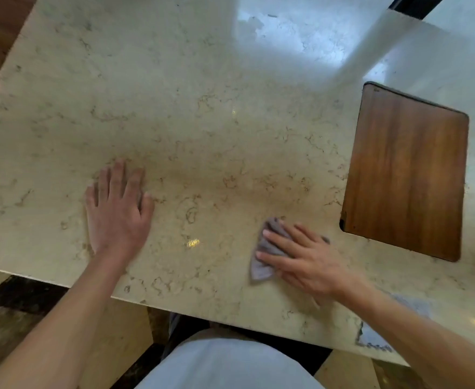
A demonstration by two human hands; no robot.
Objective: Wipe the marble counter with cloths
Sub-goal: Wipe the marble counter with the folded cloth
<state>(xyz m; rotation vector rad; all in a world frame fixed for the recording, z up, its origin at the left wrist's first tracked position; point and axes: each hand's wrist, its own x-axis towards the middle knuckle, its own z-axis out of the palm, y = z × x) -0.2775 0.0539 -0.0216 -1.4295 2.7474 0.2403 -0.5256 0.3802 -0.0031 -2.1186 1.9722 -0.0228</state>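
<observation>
View from above of a cream marble surface [202, 108] with faint brown veining, its near edge running across the lower part of the picture. The left hand [117, 209] lies flat on the stone near that edge, toward the left, palm down and fingers [118, 178] spread and released, grasping nothing. The right hand [300, 259] presses flat on a crumpled grey cloth [261, 265], close to the near edge and right of centre; its fingers are stretched out over the fabric, pinning it to the stone rather than clenched around it. A second pale cloth [371, 336] lies at the near edge further to the right, partly hidden by the right forearm; dark marks along its hem are too blurred to read as lettering. A brown wooden panel [404, 175] with rounded corners sits toward the right edge of the surface, apart from the grey cloth. Bright window light reflects off the far right part of the stone. No brand, label or legible writing shows anywhere
</observation>
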